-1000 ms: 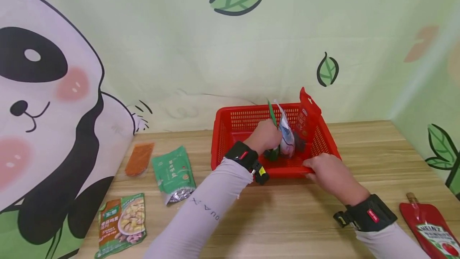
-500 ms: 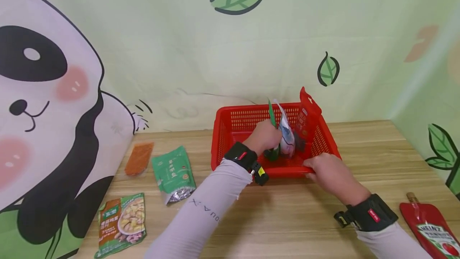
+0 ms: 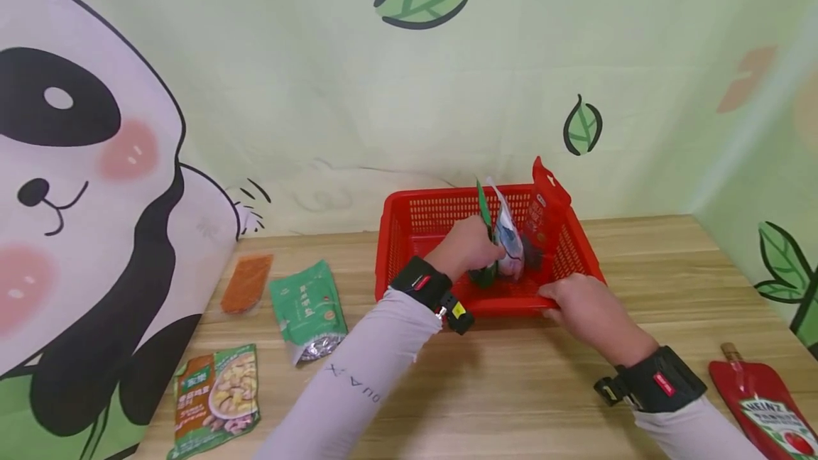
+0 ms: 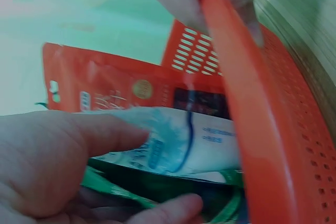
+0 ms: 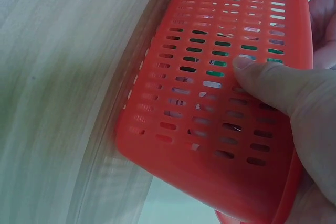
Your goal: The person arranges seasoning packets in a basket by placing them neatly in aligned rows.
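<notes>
A red plastic basket point(image 3: 415, 194) stands on the table with upright packets inside. My left hand point(image 3: 465, 245) is inside it, at a green packet point(image 3: 483, 203). In the left wrist view, the thumb point(image 4: 113, 132) lies straight over a white-and-blue packet point(image 4: 210, 140), apart from the fingers by the green packet; the hand pinches nothing visible. A red packet point(image 3: 545, 211) with a hang hole leans at the basket's right end. My right hand point(image 3: 597, 314) grips the basket's front rim near its right corner, thumb on the perforated outer wall point(image 5: 210, 119).
Left of the basket lie an orange packet point(image 3: 247, 282), a green pouch point(image 3: 308, 311) and a green-brown food packet point(image 3: 217, 400). A red Heinz ketchup pouch point(image 3: 767, 403) lies at the right. A printed cloth backdrop point(image 3: 307, 91) rises behind the basket.
My left hand has shifted slightly left and down, its thumb now stretched away from the green packet. The right hand and basket stay in place.
</notes>
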{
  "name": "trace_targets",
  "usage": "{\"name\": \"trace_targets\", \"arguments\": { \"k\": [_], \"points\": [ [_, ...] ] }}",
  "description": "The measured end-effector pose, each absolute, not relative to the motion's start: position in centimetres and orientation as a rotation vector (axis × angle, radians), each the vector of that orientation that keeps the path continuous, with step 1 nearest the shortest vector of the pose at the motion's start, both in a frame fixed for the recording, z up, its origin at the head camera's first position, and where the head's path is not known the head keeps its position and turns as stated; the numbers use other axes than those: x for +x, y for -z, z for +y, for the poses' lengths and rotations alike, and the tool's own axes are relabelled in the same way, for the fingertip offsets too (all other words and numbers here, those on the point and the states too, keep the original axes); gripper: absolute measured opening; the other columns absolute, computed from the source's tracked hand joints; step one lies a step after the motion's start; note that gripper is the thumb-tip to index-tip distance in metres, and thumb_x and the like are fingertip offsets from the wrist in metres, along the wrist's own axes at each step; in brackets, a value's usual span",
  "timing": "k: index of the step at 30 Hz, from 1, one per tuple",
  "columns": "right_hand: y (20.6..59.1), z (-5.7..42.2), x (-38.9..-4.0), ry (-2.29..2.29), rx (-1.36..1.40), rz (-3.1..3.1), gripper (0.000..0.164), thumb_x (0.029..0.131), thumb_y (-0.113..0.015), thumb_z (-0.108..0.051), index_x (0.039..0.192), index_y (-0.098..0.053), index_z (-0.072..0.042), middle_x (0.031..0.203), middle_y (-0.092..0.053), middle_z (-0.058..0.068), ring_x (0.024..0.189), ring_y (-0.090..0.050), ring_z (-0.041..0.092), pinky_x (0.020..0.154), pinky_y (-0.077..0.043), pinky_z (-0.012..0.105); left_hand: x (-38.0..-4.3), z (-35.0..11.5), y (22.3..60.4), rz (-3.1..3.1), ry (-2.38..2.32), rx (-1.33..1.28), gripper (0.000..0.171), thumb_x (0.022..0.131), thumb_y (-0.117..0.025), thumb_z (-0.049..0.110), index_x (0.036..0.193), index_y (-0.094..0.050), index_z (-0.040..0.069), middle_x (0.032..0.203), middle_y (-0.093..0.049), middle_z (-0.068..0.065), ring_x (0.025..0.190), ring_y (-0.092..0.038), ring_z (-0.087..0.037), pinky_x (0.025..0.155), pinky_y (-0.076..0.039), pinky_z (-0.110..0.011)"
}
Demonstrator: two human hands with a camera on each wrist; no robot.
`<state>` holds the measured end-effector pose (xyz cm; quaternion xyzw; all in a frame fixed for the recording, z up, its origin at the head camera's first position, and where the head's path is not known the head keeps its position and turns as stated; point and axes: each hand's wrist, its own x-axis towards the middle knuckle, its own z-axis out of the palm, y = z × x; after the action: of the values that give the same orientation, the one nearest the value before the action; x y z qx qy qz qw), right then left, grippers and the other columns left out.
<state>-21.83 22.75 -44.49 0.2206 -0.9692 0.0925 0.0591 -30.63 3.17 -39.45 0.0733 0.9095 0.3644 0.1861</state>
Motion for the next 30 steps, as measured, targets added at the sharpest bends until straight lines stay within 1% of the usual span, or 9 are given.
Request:
{"name": "trace_targets", "arguments": {
  "k": [4,8,11,13,15,18,21,25,30],
  "points": [
    [44.7,22.8,-21.8,-0.285,0.666,-2.938,0.019,0.075,-0.091,-0.017,0.087,-0.076,-0.014,0.073,-0.069,-0.002,0.066,-0.057,0.013,0.067,-0.056,0.034,-29.9,2.3,38.8,2.602,-0.931,0.299,0.032,0.090,-0.080,0.023,0.115,-0.069,0.005,0.092,-0.073,-0.007,0.084,-0.072,-0.025,0.073,-0.059,-0.030],
    [44.8,22.8,-21.8,-0.290,0.676,-2.927,0.018,0.076,-0.091,-0.016,0.085,-0.075,-0.014,0.072,-0.069,-0.003,0.065,-0.057,0.013,0.066,-0.055,0.033,-29.3,0.9,38.6,2.609,-0.942,0.284,0.034,0.091,-0.079,0.027,0.115,-0.068,0.006,0.094,-0.075,-0.009,0.080,-0.069,-0.024,0.067,-0.054,-0.028],
    [44.9,22.9,-21.8,-0.292,0.672,-2.919,0.018,0.075,-0.091,-0.016,0.085,-0.075,-0.015,0.072,-0.069,-0.003,0.065,-0.057,0.013,0.067,-0.055,0.034,-28.9,-0.5,38.9,2.620,-1.001,0.240,0.048,0.092,-0.078,0.031,0.129,-0.063,0.006,0.107,-0.074,-0.010,0.089,-0.067,-0.023,0.073,-0.055,-0.031],
    [44.9,22.9,-21.8,-0.292,0.675,-2.916,0.019,0.075,-0.091,-0.016,0.086,-0.076,-0.015,0.073,-0.069,-0.003,0.066,-0.057,0.013,0.068,-0.057,0.035,-28.6,-1.5,39.1,2.635,-1.042,0.235,0.056,0.092,-0.077,0.033,0.140,-0.057,0.009,0.119,-0.071,-0.009,0.098,-0.066,-0.022,0.081,-0.058,-0.034],
    [44.8,22.9,-21.8,-0.292,0.680,-2.913,0.019,0.075,-0.091,-0.016,0.086,-0.076,-0.015,0.073,-0.070,-0.003,0.066,-0.058,0.013,0.069,-0.057,0.035,-28.2,-2.7,39.2,2.647,-1.076,0.261,0.060,0.093,-0.075,0.035,0.145,-0.055,0.013,0.126,-0.068,-0.007,0.105,-0.064,-0.022,0.087,-0.059,-0.037],
    [44.8,23.1,-21.8,-0.292,0.689,-2.907,0.019,0.075,-0.091,-0.016,0.086,-0.076,-0.015,0.074,-0.070,-0.003,0.067,-0.058,0.013,0.069,-0.057,0.036,-27.3,-4.3,39.3,2.645,-1.150,0.310,0.052,0.095,-0.072,0.035,0.141,-0.058,0.018,0.127,-0.068,-0.003,0.107,-0.065,-0.021,0.089,-0.059,-0.038],
    [44.8,23.2,-21.7,-0.293,0.680,-2.911,0.019,0.075,-0.091,-0.016,0.086,-0.076,-0.015,0.073,-0.069,-0.004,0.066,-0.057,0.012,0.069,-0.056,0.035,-26.6,-6.3,39.6,2.645,-1.299,0.339,0.040,0.097,-0.070,0.030,0.134,-0.063,0.018,0.120,-0.070,-0.002,0.099,-0.068,-0.018,0.086,-0.060,-0.035],
    [45.0,23.2,-21.7,-0.280,0.695,-2.897,0.019,0.075,-0.090,-0.015,0.081,-0.073,-0.017,0.069,-0.066,-0.006,0.064,-0.055,0.012,0.065,-0.053,0.033,-25.7,-10.0,40.2,2.675,-1.517,0.297,0.030,0.100,-0.067,0.023,0.128,-0.065,0.014,0.115,-0.071,-0.006,0.093,-0.071,-0.019,0.084,-0.062,-0.034],
    [45.0,23.3,-21.7,-0.265,0.712,-2.869,0.020,0.076,-0.090,-0.015,0.079,-0.071,-0.018,0.068,-0.065,-0.006,0.063,-0.056,0.012,0.063,-0.051,0.032,-24.3,-15.9,41.6,2.772,-1.543,0.088,0.028,0.103,-0.062,0.020,0.126,-0.065,0.007,0.111,-0.071,-0.014,0.094,-0.071,-0.027,0.079,-0.061,-0.032]
  ]
}}
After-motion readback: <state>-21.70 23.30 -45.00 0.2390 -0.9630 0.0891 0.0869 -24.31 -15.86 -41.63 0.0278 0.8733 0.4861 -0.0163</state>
